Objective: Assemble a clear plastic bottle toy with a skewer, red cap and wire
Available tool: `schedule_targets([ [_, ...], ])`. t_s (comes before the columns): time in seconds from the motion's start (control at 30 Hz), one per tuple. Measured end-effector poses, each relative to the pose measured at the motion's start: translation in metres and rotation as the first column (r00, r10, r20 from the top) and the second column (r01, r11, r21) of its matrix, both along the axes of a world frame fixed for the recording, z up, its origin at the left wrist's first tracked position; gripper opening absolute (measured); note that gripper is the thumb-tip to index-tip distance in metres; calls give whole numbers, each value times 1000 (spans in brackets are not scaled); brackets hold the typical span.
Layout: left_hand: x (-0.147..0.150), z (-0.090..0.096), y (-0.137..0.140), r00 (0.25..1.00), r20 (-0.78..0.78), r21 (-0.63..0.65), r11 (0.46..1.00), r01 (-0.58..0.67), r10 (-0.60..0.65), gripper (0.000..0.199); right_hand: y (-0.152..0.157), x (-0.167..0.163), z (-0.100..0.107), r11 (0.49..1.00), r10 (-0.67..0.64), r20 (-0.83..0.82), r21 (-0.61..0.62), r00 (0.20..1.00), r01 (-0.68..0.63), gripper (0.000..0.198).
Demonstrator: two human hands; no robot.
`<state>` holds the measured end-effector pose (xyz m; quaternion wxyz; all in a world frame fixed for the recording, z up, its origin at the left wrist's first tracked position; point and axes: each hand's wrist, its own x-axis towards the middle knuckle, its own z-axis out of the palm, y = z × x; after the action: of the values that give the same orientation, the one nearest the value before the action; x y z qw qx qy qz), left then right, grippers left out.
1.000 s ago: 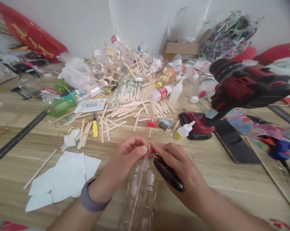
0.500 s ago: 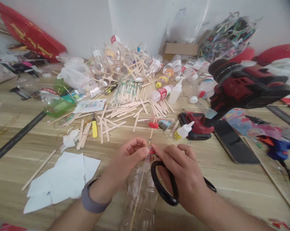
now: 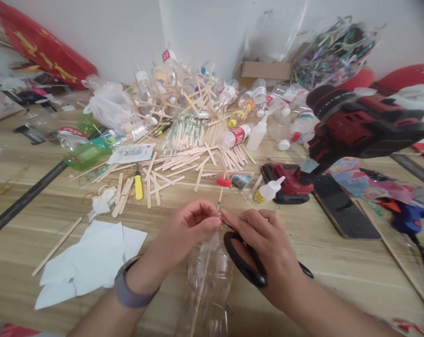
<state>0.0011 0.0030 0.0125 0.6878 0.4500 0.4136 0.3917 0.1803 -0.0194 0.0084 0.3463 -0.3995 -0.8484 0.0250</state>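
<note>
My left hand (image 3: pixel 189 227) is closed in a pinch at a thin wooden stick (image 3: pixel 204 271), beside the top of a clear plastic bottle (image 3: pixel 212 290). The stick runs along the bottle and out beyond my fingertips, through a red bottle cap (image 3: pixel 223 181). In my right hand (image 3: pixel 268 248) is a pair of scissors with black loop handles (image 3: pixel 247 262). Their blades are mostly hidden under my fingers, pointing at the stick. A small red piece (image 3: pixel 222 221) shows between the fingertips of both hands; I cannot make out what it is.
Beyond my hands lie loose craft sticks (image 3: pixel 183 161) and several plastic bottles. A glue bottle (image 3: pixel 269 190), a red cordless drill (image 3: pixel 359 126) and a phone (image 3: pixel 345 208) are to the right. White paper (image 3: pixel 92 267) and a yellow screwdriver (image 3: pixel 138 187) lie left.
The scissors' handles have turned and shifted slightly right and down with my right hand. My left hand keeps its pinch almost unmoved, and the stick and red cap barely shift.
</note>
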Motion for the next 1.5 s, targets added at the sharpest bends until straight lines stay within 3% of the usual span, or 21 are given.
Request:
schedule_targets([
  [0.17, 0, -1, -1, 994, 103, -108, 994, 32, -21, 15, 5, 2, 2, 996, 48, -41, -69, 998, -51, 33],
  [0.4, 1, -1, 1, 988, 148, -123, 992, -22, 40, 18, 13, -1, 3, 949, -9, -238, -309, 971, -67, 18],
  [0.47, -4, -1, 5, 985, 173, -140, 990, 17, 7, 20, 16, 0, 7, 932, -44, -288, -357, 956, -64, 7],
  [0.63, -13, -3, 9, 963, 224, -226, 953, 200, -149, 22, 22, 4, 17, 867, -65, -246, -493, 967, -67, 12],
  [0.77, -9, -2, 4, 959, 223, -244, 942, 231, -177, 20, 21, 6, 19, 819, -78, -193, -572, 978, -47, 11],
  [1.0, -6, -1, 3, 963, 209, -271, 936, 225, -171, 22, 17, 7, 23, 816, -79, -132, -578, 988, -12, 13],
  [1.2, -4, -4, 0, 977, 159, -264, 947, 184, -145, 17, 15, 10, 20, 875, -53, -39, -483, 998, 28, 19],
  [1.37, -4, -7, -4, 973, 144, -246, 946, 213, -181, 21, 13, 16, 17, 847, 7, 76, -530, 997, 35, 24],
  [1.5, -2, -8, -5, 979, 114, -217, 957, 192, -171, 18, 12, 18, 14, 864, 17, 134, -501, 991, 53, 30],
])
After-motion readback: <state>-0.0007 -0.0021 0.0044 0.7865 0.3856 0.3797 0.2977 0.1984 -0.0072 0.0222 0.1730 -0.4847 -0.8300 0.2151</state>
